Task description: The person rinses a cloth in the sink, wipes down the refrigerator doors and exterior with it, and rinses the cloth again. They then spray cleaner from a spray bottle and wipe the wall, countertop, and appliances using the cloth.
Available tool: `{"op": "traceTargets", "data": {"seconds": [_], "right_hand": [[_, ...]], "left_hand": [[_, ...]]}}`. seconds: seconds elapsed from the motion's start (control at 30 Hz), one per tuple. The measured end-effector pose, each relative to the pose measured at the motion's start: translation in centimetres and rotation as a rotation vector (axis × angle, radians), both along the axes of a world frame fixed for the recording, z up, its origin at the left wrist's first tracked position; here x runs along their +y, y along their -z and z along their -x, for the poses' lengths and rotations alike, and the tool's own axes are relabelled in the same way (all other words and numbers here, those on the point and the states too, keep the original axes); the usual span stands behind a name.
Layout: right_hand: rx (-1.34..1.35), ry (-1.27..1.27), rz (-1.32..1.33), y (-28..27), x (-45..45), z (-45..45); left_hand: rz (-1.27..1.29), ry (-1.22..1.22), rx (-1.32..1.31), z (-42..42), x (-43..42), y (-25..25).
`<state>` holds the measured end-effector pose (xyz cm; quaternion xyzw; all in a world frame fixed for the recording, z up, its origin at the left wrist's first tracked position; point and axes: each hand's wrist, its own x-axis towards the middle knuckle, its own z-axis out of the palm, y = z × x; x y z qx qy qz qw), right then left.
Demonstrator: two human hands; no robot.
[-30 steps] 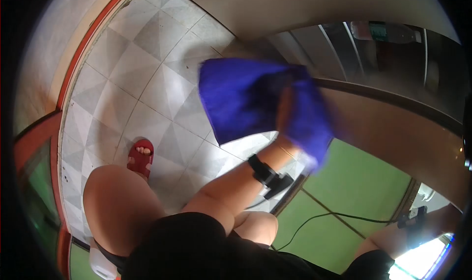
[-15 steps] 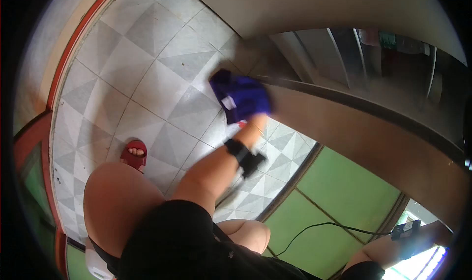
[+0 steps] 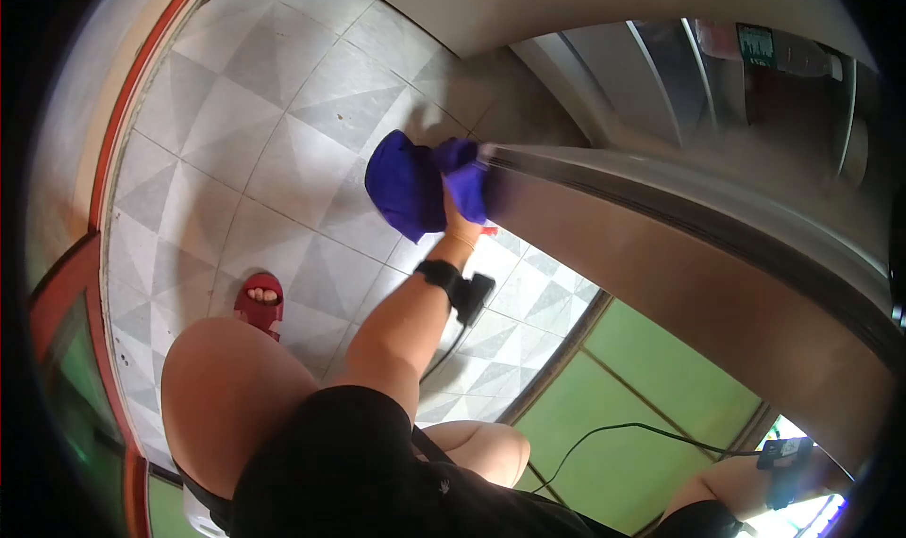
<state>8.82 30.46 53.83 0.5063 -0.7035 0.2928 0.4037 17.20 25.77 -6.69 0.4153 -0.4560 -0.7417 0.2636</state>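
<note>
A blue-purple cloth [image 3: 401, 184] is bunched in my left hand [image 3: 456, 203], whose fingers are mostly covered by it. The cloth meets the near end of a long brownish panel [image 3: 661, 255] with a dark trim along its upper edge. A black strap with a small box sits on my left wrist. At the lower right my right arm reaches behind the panel's lower edge, with a black device [image 3: 785, 453] at the wrist. The fingers of my right hand are too hidden and dim to make out.
Shelves with a clear bottle [image 3: 797, 55] lie beyond the panel. Patterned grey tiles [image 3: 274, 160] cover the floor, and my foot wears a red slipper [image 3: 260, 302]. Green tiles [image 3: 651, 349] with a black cable are at the lower right. A red frame [image 3: 109, 160] runs along the left.
My left hand has moved left with the cloth, from over the panel to its near end. The cloth was spread wide a second ago and is now bunched. My right arm stays at the lower right.
</note>
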Motion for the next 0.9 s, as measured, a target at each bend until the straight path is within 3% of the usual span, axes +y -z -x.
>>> {"op": "traceTargets", "data": {"seconds": [0.03, 0.1, 0.17, 0.23, 0.33, 0.37, 0.53, 0.6, 0.67, 0.73, 0.77, 0.83, 0.87, 0.9], "right_hand": [[-0.001, 0.000, 0.000, 0.1, 0.0, 0.0], [0.004, 0.014, -0.003, 0.1, -0.1, 0.3], [0.008, 0.006, -0.001, 0.1, -0.2, 0.2], [0.015, 0.009, -0.001, -0.1, 0.0, 0.3], [0.012, -0.004, 0.007, 0.1, -0.3, 0.4], [0.012, -0.007, 0.008, 0.1, -0.4, 0.5], [0.005, -0.020, -0.002, 0.3, -1.6, 1.2], [0.012, -0.031, -0.001, 0.2, -2.0, 1.3], [0.006, -0.051, 0.005, 0.7, -2.4, 1.7], [0.003, -0.059, 0.004, 1.1, -2.9, 2.1], [0.000, -0.061, 0.004, 1.0, -3.1, 2.1], [0.000, -0.068, 0.008, 1.2, -3.4, 2.5], [0.000, -0.073, 0.018, 1.1, -3.5, 2.5], [-0.001, -0.075, 0.022, 1.2, -4.0, 2.9]], "left_hand": [[-0.001, 0.008, 0.001, 0.0, 0.0, 1.9], [-0.178, -0.211, 0.020, 0.7, 2.5, 7.3], [-0.265, -0.326, 0.038, 0.4, 2.8, 8.7], [-1.161, -0.191, 0.286, -0.3, 2.5, 8.6], [-1.348, -0.120, 0.496, -2.4, 1.6, 2.8], [-1.411, -0.144, 0.648, -1.8, 2.2, 3.4], [-1.446, -0.091, 0.440, -1.6, 2.1, 4.5], [-1.131, -0.257, 0.389, -1.1, 1.7, 4.4], [-1.082, -0.280, 0.335, 0.1, 1.2, 6.7], [-0.696, -0.486, 0.180, 1.1, 2.0, 8.5], [-0.698, -0.486, 0.182, 1.4, 2.6, 9.3], [-0.111, -0.333, -0.662, 1.8, 3.2, 10.4], [-0.097, -0.331, -0.652, 1.3, 2.1, 8.1], [-0.212, -0.173, -0.719, 0.3, 1.3, 5.5]]}}
